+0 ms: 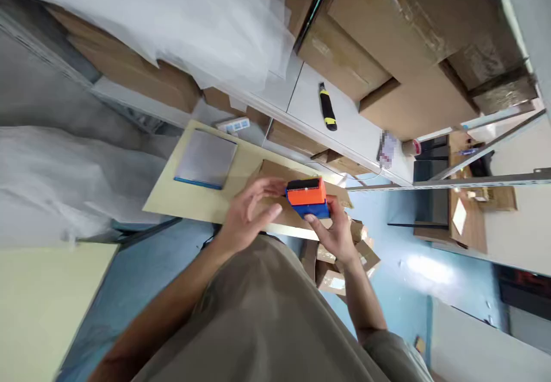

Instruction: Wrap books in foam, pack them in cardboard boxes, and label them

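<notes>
Orange-blue box (306, 197), right hand (336, 233) gripping, left hand (247, 213) beside

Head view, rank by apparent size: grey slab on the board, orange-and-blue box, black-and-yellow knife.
1. grey slab
2. orange-and-blue box, held by the right hand
3. black-and-yellow knife
The knife lies farther from the camera than the box, so their true sizes may differ less than they appear.
</notes>
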Demonstrator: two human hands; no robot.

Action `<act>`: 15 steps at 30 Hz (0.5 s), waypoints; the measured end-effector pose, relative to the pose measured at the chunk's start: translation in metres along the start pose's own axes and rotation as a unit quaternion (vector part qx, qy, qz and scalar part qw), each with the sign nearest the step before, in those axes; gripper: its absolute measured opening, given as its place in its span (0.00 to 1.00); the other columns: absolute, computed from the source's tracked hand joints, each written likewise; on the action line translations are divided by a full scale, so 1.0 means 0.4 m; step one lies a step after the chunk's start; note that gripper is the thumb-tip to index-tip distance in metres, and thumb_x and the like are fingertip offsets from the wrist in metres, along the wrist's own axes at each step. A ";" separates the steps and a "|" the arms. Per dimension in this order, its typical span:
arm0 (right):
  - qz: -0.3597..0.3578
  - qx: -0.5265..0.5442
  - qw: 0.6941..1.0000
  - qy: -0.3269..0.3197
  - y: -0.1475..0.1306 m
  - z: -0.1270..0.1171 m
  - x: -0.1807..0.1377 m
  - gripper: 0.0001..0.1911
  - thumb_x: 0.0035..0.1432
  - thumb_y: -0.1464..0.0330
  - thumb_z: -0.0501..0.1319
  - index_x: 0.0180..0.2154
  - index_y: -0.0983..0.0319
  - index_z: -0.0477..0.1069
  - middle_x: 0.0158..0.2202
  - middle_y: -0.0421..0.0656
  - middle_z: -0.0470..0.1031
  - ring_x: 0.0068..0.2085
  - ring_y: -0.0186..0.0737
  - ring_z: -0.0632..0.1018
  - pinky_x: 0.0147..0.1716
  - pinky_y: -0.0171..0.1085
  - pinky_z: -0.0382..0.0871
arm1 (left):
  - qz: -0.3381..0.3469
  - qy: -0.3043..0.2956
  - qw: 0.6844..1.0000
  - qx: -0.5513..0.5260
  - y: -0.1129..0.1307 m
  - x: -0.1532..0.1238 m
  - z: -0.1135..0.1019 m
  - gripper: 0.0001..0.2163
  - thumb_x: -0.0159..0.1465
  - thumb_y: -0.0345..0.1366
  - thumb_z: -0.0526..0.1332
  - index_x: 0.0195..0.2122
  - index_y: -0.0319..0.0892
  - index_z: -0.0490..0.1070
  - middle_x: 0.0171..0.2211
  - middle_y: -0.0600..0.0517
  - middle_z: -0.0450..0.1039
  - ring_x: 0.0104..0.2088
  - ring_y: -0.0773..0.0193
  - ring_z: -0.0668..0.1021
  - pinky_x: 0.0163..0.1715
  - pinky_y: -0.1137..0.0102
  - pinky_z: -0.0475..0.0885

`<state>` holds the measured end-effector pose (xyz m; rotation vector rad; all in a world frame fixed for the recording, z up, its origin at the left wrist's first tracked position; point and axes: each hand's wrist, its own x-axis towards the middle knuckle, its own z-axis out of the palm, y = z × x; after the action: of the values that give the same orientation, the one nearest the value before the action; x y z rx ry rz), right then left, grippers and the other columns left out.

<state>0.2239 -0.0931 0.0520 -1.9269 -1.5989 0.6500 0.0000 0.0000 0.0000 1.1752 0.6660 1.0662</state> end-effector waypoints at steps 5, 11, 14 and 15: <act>0.001 -0.068 0.996 -0.058 -0.044 -0.022 -0.012 0.25 0.72 0.44 0.67 0.55 0.56 0.70 0.46 0.48 0.88 0.43 0.52 0.88 0.44 0.47 0.84 | 0.003 -0.076 0.993 0.089 0.111 0.074 -0.093 0.21 0.69 0.52 0.73 0.56 0.46 0.83 0.51 0.46 0.83 0.49 0.55 0.84 0.52 0.62 0.82; -0.018 -0.145 0.986 -0.086 -0.118 -0.024 -0.014 0.21 0.69 0.49 0.68 0.52 0.56 0.70 0.41 0.46 0.86 0.36 0.49 0.85 0.38 0.43 0.80 | 0.021 -0.154 0.980 0.120 0.151 0.107 -0.130 0.13 0.74 0.49 0.69 0.42 0.45 0.83 0.39 0.50 0.83 0.38 0.62 0.81 0.42 0.68 0.79; 0.006 -0.168 0.982 -0.085 -0.147 -0.024 -0.015 0.21 0.68 0.49 0.68 0.50 0.56 0.71 0.38 0.44 0.85 0.33 0.47 0.84 0.34 0.41 0.77 | 0.014 -0.153 0.980 0.123 0.137 0.109 -0.141 0.13 0.74 0.49 0.69 0.40 0.45 0.83 0.36 0.51 0.82 0.34 0.64 0.80 0.37 0.69 0.76; 0.017 -0.174 0.981 -0.086 -0.155 -0.024 -0.016 0.22 0.68 0.47 0.67 0.50 0.56 0.71 0.39 0.45 0.85 0.34 0.47 0.84 0.34 0.40 0.77 | 0.012 -0.150 0.981 0.125 0.132 0.109 -0.145 0.13 0.74 0.49 0.69 0.39 0.44 0.83 0.36 0.51 0.82 0.34 0.64 0.79 0.35 0.70 0.75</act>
<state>0.1845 -0.0913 0.1013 -2.2008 -1.8953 0.5946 -0.0498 0.0642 0.0378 1.5293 0.5589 0.8172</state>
